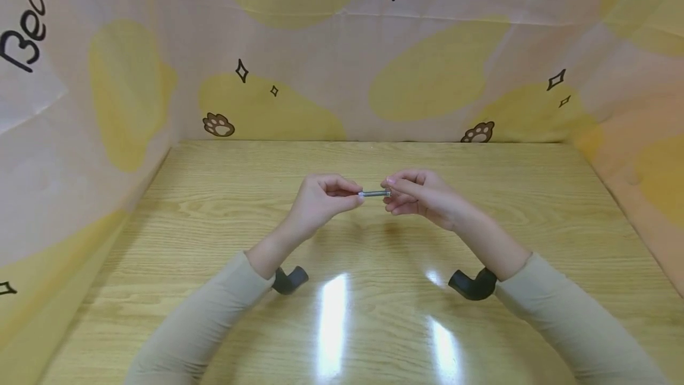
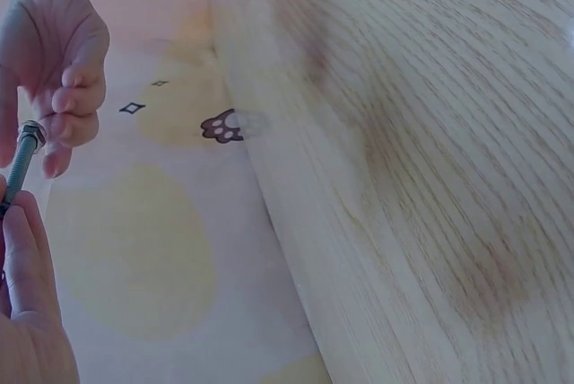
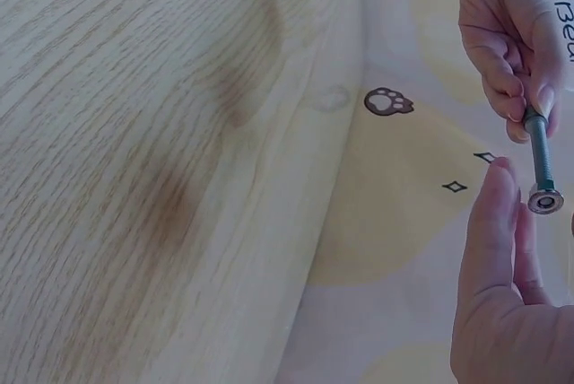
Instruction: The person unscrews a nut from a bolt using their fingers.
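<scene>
A slim metal bolt [image 1: 376, 193] with a threaded shank is held level above the table. The left hand [image 1: 319, 201] pinches its left end between thumb and fingers, which hide that end. On the bolt's other end sits a shiny round metal nut [image 3: 545, 200], its face showing in the right wrist view. Around this end the right hand [image 1: 422, 198] has its thumb and fingers spread, with a gap between a fingertip [image 3: 502, 178] and the nut. The left wrist view shows the bolt [image 2: 20, 169] at its left edge, the right hand [image 2: 63, 61] beyond it.
Below the hands is a wood-grain table [image 1: 214, 224] with bright light reflections near the front. A patterned cloth [image 1: 320, 76] with yellow patches, paw prints and lettering walls it at the back and both sides. Black curved pieces [image 1: 472, 285] sit at both wrists.
</scene>
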`<action>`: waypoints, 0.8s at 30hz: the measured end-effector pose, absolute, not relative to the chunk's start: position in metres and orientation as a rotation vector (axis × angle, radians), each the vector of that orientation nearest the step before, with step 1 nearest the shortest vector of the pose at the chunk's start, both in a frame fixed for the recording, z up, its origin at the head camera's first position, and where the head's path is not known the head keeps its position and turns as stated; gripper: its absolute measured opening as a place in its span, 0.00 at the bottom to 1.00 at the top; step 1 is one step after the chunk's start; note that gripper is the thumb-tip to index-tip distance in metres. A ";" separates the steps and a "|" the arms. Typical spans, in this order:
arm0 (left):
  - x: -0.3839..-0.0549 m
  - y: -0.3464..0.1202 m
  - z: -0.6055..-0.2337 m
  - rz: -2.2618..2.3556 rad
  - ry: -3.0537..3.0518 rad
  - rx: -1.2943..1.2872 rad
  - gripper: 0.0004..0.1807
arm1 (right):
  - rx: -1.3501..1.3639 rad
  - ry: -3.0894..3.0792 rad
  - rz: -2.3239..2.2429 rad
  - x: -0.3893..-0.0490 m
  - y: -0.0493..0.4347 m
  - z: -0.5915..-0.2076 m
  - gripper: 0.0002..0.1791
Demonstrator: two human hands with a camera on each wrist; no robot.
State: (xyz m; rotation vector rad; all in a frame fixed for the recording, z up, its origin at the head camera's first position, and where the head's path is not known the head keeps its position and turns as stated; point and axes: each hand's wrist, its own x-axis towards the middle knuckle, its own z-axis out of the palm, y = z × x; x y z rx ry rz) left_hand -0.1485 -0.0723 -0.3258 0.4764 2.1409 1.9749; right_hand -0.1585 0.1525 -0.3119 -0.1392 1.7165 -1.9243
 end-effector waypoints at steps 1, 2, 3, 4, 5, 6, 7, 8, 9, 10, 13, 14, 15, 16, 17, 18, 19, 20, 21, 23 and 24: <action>-0.149 -0.072 -0.326 1.974 2.143 0.480 0.08 | -0.129 1.706 -1.922 -0.158 0.152 -0.311 0.06; -0.149 -0.072 -0.325 1.974 2.143 0.485 0.08 | -0.124 1.696 -1.923 -0.158 0.152 -0.311 0.06; -0.149 -0.072 -0.326 1.975 2.141 0.484 0.09 | -0.131 1.692 -1.924 -0.158 0.152 -0.311 0.05; -0.149 -0.072 -0.326 1.978 2.139 0.483 0.09 | -0.136 1.693 -1.925 -0.158 0.152 -0.311 0.05; -0.149 -0.072 -0.326 1.980 2.137 0.483 0.09 | -0.145 1.694 -1.930 -0.157 0.152 -0.311 0.04; -0.149 -0.072 -0.326 1.983 2.132 0.480 0.10 | -0.156 1.699 -1.933 -0.157 0.152 -0.311 0.04; -0.149 -0.072 -0.326 1.984 2.129 0.475 0.10 | -0.168 1.704 -1.937 -0.157 0.153 -0.312 0.04; -0.149 -0.071 -0.326 1.985 2.125 0.471 0.10 | -0.179 1.710 -1.940 -0.157 0.153 -0.312 0.05; -0.149 -0.071 -0.326 1.987 2.122 0.466 0.10 | -0.189 1.714 -1.940 -0.158 0.154 -0.313 0.06; -0.149 -0.071 -0.326 1.986 2.122 0.461 0.10 | -0.189 1.714 -1.938 -0.158 0.154 -0.313 0.06; -0.148 -0.072 -0.325 1.976 2.133 0.456 0.09 | -0.172 1.705 -1.929 -0.158 0.154 -0.313 0.05; -0.148 -0.072 -0.325 1.974 2.136 0.457 0.08 | -0.161 1.702 -1.926 -0.158 0.153 -0.312 0.05; -0.148 -0.072 -0.326 1.972 2.139 0.456 0.08 | -0.151 1.699 -1.921 -0.158 0.152 -0.311 0.05; -0.148 -0.072 -0.326 1.969 2.140 0.459 0.08 | -0.138 1.696 -1.919 -0.157 0.152 -0.311 0.06; -0.148 -0.072 -0.326 1.969 2.140 0.458 0.08 | -0.129 1.695 -1.921 -0.157 0.152 -0.311 0.06; -0.148 -0.072 -0.326 1.970 2.137 0.454 0.08 | -0.121 1.693 -1.923 -0.157 0.151 -0.310 0.05; -0.148 -0.072 -0.327 1.971 2.134 0.451 0.09 | -0.118 1.695 -1.926 -0.157 0.151 -0.310 0.04; -0.149 -0.072 -0.327 1.973 2.131 0.449 0.09 | -0.125 1.701 -1.928 -0.156 0.151 -0.310 0.04; -0.149 -0.072 -0.327 1.976 2.128 0.447 0.09 | -0.135 1.705 -1.933 -0.157 0.152 -0.310 0.04; -0.149 -0.072 -0.327 1.982 2.123 0.446 0.09 | -0.154 1.718 -1.945 -0.157 0.152 -0.311 0.06; -0.149 -0.071 -0.327 1.985 2.121 0.448 0.09 | -0.164 1.727 -1.949 -0.158 0.153 -0.311 0.08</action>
